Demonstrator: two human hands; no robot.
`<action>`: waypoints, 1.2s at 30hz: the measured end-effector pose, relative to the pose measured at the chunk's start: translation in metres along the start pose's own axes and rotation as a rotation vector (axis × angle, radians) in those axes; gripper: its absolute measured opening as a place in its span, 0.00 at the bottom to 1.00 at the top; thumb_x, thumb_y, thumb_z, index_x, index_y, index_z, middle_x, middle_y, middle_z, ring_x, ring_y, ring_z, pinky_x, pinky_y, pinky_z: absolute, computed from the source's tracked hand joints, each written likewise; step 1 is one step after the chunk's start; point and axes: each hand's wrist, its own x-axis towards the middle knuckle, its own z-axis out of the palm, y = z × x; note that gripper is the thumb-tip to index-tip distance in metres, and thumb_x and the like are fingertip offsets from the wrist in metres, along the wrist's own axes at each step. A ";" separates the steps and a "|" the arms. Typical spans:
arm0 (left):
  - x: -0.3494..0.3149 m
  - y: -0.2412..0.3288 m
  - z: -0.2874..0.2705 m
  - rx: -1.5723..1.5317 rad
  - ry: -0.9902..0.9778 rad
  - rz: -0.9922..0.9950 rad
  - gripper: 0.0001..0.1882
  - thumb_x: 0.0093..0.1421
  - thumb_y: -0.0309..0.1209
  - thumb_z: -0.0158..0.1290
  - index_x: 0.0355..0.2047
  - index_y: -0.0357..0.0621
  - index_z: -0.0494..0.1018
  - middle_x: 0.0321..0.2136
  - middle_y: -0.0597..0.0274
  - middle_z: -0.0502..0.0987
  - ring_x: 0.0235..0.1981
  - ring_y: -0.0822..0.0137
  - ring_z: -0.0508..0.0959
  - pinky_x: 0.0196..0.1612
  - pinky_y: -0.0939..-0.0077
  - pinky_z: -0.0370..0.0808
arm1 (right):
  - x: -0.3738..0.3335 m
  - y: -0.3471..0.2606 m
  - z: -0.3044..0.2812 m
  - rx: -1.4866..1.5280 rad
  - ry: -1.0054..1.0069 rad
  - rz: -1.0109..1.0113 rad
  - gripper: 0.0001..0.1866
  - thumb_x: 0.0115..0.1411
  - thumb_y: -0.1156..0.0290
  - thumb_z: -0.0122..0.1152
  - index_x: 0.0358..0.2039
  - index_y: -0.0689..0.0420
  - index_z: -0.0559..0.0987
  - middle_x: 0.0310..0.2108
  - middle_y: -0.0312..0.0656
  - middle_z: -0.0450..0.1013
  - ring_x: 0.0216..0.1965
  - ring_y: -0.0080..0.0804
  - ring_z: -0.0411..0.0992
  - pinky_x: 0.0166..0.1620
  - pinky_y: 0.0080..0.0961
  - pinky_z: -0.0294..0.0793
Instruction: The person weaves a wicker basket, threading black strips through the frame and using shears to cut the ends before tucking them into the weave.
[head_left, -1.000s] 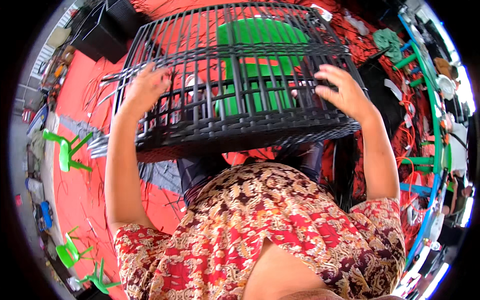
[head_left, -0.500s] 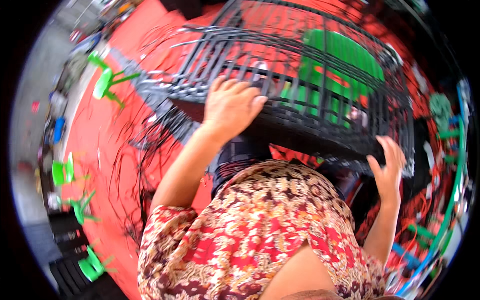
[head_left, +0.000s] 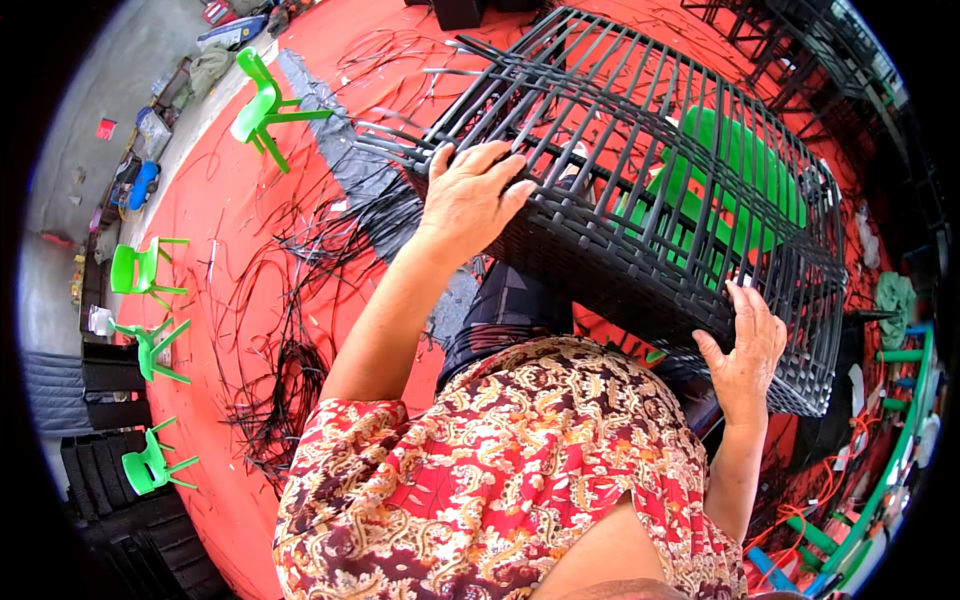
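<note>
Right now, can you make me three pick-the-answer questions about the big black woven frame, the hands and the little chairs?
1. Where is the left hand?
A. on the black woven wicker frame
B. on the red floor
C. in a pocket

2. What colour is the small plastic chair inside the frame?
A. blue
B. green
C. white

3. How is the right hand?
A. hanging free
B. holding a cup
C. gripping the frame's edge

Answers: 1 A, its palm lies on the weave; 2 B, green shows through the bars; 3 C, its fingers wrap the rim.
</note>
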 end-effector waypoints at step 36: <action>0.007 -0.055 0.002 0.260 0.099 -0.252 0.19 0.58 0.48 0.42 0.45 0.54 0.71 0.50 0.62 0.67 0.56 0.63 0.61 0.56 0.42 0.43 | -0.097 0.153 -0.006 -0.205 0.045 0.141 0.39 0.52 0.34 0.39 0.50 0.56 0.67 0.47 0.46 0.64 0.51 0.45 0.60 0.55 0.39 0.53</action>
